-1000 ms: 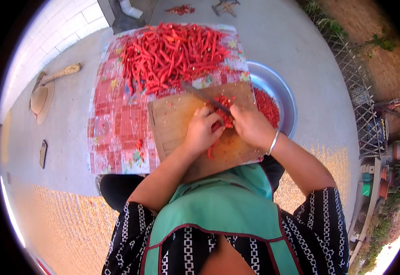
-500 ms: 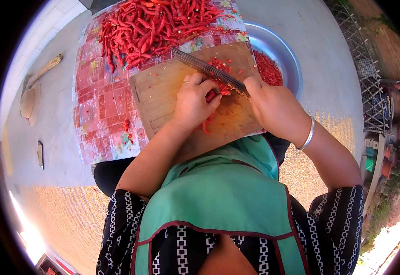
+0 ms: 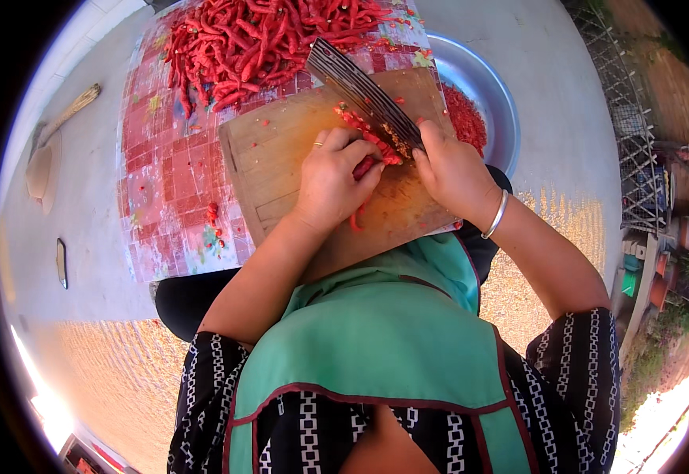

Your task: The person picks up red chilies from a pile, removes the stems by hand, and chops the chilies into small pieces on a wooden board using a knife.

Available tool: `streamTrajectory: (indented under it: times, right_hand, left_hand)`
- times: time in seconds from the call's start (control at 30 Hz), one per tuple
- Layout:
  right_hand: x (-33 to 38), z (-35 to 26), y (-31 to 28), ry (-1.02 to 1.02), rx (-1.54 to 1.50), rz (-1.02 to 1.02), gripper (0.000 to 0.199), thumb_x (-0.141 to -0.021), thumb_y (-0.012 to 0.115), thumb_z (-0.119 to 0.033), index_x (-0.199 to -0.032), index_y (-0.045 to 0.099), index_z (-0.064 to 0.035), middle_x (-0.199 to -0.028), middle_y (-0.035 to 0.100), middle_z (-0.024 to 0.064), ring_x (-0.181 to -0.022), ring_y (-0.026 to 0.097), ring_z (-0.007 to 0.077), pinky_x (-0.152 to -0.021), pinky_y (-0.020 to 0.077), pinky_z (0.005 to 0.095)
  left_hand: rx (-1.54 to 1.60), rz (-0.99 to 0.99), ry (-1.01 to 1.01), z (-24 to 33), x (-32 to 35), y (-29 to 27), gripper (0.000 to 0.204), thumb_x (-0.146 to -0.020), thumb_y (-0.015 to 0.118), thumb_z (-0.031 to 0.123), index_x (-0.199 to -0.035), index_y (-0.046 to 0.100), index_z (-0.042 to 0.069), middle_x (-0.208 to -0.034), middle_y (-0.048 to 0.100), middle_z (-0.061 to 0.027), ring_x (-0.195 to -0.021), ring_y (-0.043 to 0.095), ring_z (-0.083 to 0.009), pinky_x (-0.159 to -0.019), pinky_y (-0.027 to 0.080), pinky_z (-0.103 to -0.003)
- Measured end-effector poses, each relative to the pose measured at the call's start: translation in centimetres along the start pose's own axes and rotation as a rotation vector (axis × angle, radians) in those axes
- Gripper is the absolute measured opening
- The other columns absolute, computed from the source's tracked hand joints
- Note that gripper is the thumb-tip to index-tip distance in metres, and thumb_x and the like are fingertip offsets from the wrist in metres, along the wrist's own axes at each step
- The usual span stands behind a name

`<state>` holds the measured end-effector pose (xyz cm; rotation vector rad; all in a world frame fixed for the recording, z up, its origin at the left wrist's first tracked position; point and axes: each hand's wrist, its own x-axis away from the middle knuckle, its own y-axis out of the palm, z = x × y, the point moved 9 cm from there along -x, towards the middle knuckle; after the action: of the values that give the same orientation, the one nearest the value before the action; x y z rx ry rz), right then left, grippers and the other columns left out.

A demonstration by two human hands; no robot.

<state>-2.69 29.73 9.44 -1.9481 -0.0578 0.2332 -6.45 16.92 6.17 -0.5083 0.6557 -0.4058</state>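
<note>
My left hand (image 3: pixel 335 175) is closed around red chili peppers (image 3: pixel 364 167), pressing them on the wooden cutting board (image 3: pixel 269 170). A pepper end pokes out below its fingers. In my right hand (image 3: pixel 456 170) is a cleaver (image 3: pixel 360 83), gripped near its handle, which the fingers mostly hide. Its dark, streaked blade slants up and left above the board, with red bits and seeds stuck near the handle end. Chopped chili (image 3: pixel 372 141) lies between the blade and my left fingers.
A heap of whole red chilies (image 3: pixel 257 47) covers the far part of the table with its checked cloth (image 3: pixel 174 189). Right of the table stands a metal basin (image 3: pixel 506 110) containing chopped chili (image 3: pixel 464 122). A brush (image 3: pixel 76 110) and a phone-like object (image 3: pixel 61 263) lie at left.
The cleaver has lifted and tilted, showing more of its blade side, and its far tip has moved up. My right hand has shifted slightly; my left hand stays on the peppers.
</note>
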Motion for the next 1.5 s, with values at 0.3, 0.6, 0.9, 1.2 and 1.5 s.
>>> streamTrajectory:
  times: [0.3,0.6,0.9,1.2,1.5]
  right_hand:
    - [1.6,-3.5,-3.6,-0.017,0.165,-0.359,0.016,-0.082,0.052,-0.003,-0.094,0.044,0.0026,-0.067,0.061,0.02,-0.062,0.063,0.04,-0.052,0.05,0.0466]
    - [-0.1,-2.2,2.0,-0.006,0.111,-0.105,0.016,-0.078,0.058,-0.008,-0.09,0.049,-0.0007,-0.071,0.061,0.0195,-0.072,0.061,0.0385,-0.066,0.0456,0.0499]
    - [-0.8,-2.2,1.2,-0.112,0.163,-0.104,0.019,-0.087,0.056,-0.011,-0.096,0.044,0.0004,-0.073,0.06,0.0216,-0.065,0.061,0.0391,-0.056,0.0484,0.0481]
    - [-0.9,-2.2,1.5,-0.08,0.12,-0.129,0.03,-0.087,0.058,-0.013,-0.108,0.046,0.0048,-0.077,0.062,0.0235,-0.068,0.062,0.0416,-0.058,0.0489,0.0508]
    - [-0.9,-2.5,1.0,-0.099,0.117,-0.093,0.034,-0.087,0.058,-0.014,-0.112,0.046,0.0058,-0.074,0.061,0.0228,-0.066,0.062,0.0414,-0.057,0.0486,0.0508]
  left_hand:
    - [-0.028,0.003,-0.02,-0.4,0.3,0.2,0.017,-0.07,0.078,0.013,-0.085,0.07,0.01,-0.095,0.062,-0.0095,-0.089,0.058,-0.0311,-0.076,0.05,-0.04]
    - [-0.025,0.038,0.058,0.5,0.6,-0.6,0.017,-0.069,0.076,0.013,-0.083,0.067,0.011,-0.093,0.06,-0.0087,-0.089,0.056,-0.0307,-0.074,0.051,-0.039]
    - [0.023,0.081,0.013,-0.1,0.5,-0.4,0.02,-0.068,0.078,0.016,-0.083,0.067,0.012,-0.093,0.058,-0.0086,-0.088,0.055,-0.0315,-0.075,0.051,-0.041]
    - [0.056,0.041,-0.006,-0.2,1.0,-0.8,0.017,-0.07,0.074,0.015,-0.084,0.066,0.012,-0.097,0.058,-0.009,-0.092,0.055,-0.0316,-0.079,0.051,-0.04]
    - [0.065,0.044,-0.02,-0.3,1.0,-1.0,0.017,-0.07,0.074,0.015,-0.084,0.067,0.012,-0.096,0.058,-0.0094,-0.091,0.055,-0.0314,-0.079,0.051,-0.04]
